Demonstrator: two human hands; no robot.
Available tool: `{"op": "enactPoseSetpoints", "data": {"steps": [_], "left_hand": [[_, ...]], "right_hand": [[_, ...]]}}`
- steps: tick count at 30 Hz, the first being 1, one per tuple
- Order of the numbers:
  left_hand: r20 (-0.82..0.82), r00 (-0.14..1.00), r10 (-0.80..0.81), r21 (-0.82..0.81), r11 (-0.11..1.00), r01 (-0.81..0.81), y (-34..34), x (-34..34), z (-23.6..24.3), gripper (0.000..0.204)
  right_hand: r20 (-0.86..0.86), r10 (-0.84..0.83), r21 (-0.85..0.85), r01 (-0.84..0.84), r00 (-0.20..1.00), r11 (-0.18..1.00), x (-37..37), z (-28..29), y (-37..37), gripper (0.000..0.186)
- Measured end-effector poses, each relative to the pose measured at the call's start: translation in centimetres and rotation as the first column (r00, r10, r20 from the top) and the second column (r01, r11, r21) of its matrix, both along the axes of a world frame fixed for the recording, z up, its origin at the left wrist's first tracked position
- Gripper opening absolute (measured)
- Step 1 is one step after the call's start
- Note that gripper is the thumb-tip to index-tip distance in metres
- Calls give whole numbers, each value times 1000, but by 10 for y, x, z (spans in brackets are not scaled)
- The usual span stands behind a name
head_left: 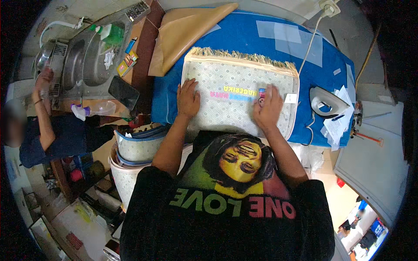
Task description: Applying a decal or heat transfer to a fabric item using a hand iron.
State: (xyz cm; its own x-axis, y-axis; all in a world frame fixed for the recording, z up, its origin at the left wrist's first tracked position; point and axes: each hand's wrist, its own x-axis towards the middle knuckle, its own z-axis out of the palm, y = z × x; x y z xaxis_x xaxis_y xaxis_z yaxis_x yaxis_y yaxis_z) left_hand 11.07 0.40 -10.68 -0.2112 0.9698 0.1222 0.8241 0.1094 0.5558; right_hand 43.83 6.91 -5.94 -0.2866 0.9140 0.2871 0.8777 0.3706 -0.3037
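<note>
A small pale mat (222, 115) with a dotted surface lies flat on the blue-covered table in front of me. Straw-coloured fringe runs along its far edge, and coloured lettering crosses its middle. My left hand (188, 99) rests on the mat's left part, fingers pointing away from me. Over on the right, my right hand (269, 108) lies on the mat beside a small printed picture (261, 98) at the end of the lettering; its fingers are slightly blurred. Neither hand grips anything. A white tag (290, 98) sits at the mat's right edge.
An iron (328, 103) and loose papers (342, 117) lie on the blue cover (244, 30), right of the mat. Brown sheet material (187, 35) is folded at the back left. Rolled mats (139, 145) stand at my left. Another person (56, 139) works by the sink (93, 65).
</note>
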Motion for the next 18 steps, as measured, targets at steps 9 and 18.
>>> {"op": "enactPoseSetpoints", "data": {"steps": [9, 18], "left_hand": [[-61, 998, 24, -66, 997, -28, 0, -1, -5, 45], [92, 994, -66, 115, 992, 55, 5, 38, 27, 43]], "right_hand": [[-157, -33, -132, 12, 987, 991, 51, -27, 0, 68], [-76, -65, -63, 61, 995, 996, 92, -25, -13, 28]]}}
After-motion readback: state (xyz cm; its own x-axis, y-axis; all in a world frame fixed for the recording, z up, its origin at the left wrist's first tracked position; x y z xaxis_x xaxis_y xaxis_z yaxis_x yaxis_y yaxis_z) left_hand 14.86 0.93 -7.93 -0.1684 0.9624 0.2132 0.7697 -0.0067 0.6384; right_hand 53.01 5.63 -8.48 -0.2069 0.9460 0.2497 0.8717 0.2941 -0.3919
